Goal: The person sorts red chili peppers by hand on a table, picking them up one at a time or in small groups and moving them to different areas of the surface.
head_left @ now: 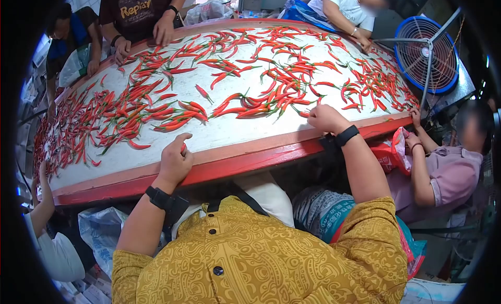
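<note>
Red chili peppers (pixel 261 103) with green stems lie scattered in loose heaps over a white tabletop (pixel 229 137). My left hand (pixel 176 162) is curled above the table's near edge, and a bit of red chili pepper (pixel 183 147) shows between its thumb and forefinger. To the right, my right hand (pixel 327 119) is closed just over the near border of the white surface. Its fingertips meet the end of a red chili pepper (pixel 301 112); the palm side is hidden. Both wrists wear dark bands.
A red-edged wooden rim (pixel 250 158) borders the table. Several other people stand or sit around it, their hands at the peppers or the edge. A blue-ringed fan (pixel 427 53) is at the back right. Plastic sacks (pixel 329 212) stand below, and a person at right holds a red bag (pixel 391 152).
</note>
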Motion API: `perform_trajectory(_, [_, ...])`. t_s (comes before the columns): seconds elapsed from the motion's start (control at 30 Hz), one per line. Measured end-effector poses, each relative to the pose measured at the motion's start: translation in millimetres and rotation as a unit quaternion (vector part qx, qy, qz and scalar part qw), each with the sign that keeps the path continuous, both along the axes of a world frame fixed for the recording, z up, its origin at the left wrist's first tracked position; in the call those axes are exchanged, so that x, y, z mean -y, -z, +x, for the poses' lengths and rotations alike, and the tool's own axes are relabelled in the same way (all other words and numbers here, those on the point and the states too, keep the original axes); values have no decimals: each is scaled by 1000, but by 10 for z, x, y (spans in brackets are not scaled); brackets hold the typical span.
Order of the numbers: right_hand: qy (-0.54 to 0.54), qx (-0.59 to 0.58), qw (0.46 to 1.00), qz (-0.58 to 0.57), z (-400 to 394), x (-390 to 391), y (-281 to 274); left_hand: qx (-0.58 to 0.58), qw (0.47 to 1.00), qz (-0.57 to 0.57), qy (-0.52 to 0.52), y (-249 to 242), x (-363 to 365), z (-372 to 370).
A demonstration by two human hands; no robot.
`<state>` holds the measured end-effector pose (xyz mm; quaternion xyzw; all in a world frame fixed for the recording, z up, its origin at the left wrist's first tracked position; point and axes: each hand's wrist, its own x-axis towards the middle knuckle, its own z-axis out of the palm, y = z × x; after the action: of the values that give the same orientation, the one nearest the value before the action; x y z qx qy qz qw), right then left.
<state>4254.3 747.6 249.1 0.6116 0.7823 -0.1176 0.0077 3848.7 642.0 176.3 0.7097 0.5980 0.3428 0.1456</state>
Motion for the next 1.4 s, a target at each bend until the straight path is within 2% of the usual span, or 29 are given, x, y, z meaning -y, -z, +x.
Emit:
perform_trajectory(0.03, [45, 30, 995, -84, 77, 2, -58, 1, 1000, 0, -2, 12, -26, 30])
perform_trajectory(0.07, [39, 79, 992, -94, 237, -97, 85, 27, 999, 23, 21, 61, -60, 51])
perform_trajectory(0.1, [37, 81, 992, -94, 333, -118, 115, 55, 997, 46, 44, 85, -85, 91])
perform_trajectory(0.17, [18, 42, 999, -7, 508, -143, 170, 82, 995, 30, 39, 113, -117, 194])
perform_trajectory(0.2, [-44, 16, 995, 87, 647, -215, 263, 108, 993, 14, 39, 122, -129, 247])
perform_trajectory(0.23, [-44, 17, 995, 88, 721, -258, 309, 108, 993, 14, 39, 152, -151, 296])
perform_trajectory(0.3, [-89, -71, 977, 182, 849, -326, 342, 89, 992, 86, 34, 186, -204, 403])
perform_trajectory(0.33, [-57, -57, 985, 152, 895, -372, 325, 89, 992, 87, 34, 169, -224, 466])
perform_trajectory(0.37, [-57, -56, 985, 153, 939, -399, 322, 47, 988, 144, 40, 149, -240, 532])
perform_trajectory(0.4, [-46, -47, 996, 66, 939, -404, 277, 5, 979, 200, 46, 110, -253, 604])
perform_trajectory(0.47, [-22, -37, 993, -110, 823, -322, 79, 13, 981, 188, 47, 65, -263, 741])
perform_trajectory(0.5, [-94, -9, 991, -97, 792, -347, 112, 23, 983, 174, 47, 54, -264, 799])
perform_trajectory(0.63, [-166, -139, 969, -120, 653, -350, 139, 38, 990, 128, 48, 45, -299, 1007])
perform_trajectory(0.7, [-287, -188, 939, 5, 645, -481, 318, 27, 998, 49, 30, 16, -308, 1103])
perform_trajectory(0.73, [-304, -180, 934, 51, 626, -499, 337, 27, 998, 48, 32, 23, -318, 1158])
perform_trajectory(0.83, [-262, -199, 942, 62, 630, -565, 296, 52, 996, 66, 21, 100, -384, 1315])
perform_trajectory(0.97, [-89, -104, 988, 67, 887, -849, 120, 34, 999, 21, 18, 113, -463, 1542])
perform_trajectory(1.03, [-34, -51, 984, 168, 1121, -1112, 253, 26, 999, 18, 22, 132, -505, 1651])
perform_trajectory(1.07, [0, -25, 989, 143, 1218, -1262, 313, 17, 999, 26, 26, 153, -534, 1693])
perform_trajectory(1.1, [2, -26, 989, 144, 1253, -1274, 332, 9, 999, 33, 31, 157, -552, 1739])
perform_trajectory(1.17, [-12, 76, 989, 123, 1255, -1323, 389, 16, 999, 25, 27, 142, -564, 1846])
perform_trajectory(1.2, [-23, 65, 993, 94, 1255, -1380, 411, 25, 999, 18, 20, 114, -576, 1903])
perform_trajectory(1.23, [-105, 59, 986, 118, 1246, -1400, 452, 24, 999, 18, 23, 111, -586, 1958])
perform_trajectory(1.3, [-159, -20, 984, 79, 1219, -1333, 493, 35, 999, 10, 21, 116, -614, 2069])
perform_trajectory(1.4, [-197, -48, 974, 102, 1258, -1065, 367, 37, 999, 4, 22, 92, -643, 2236])
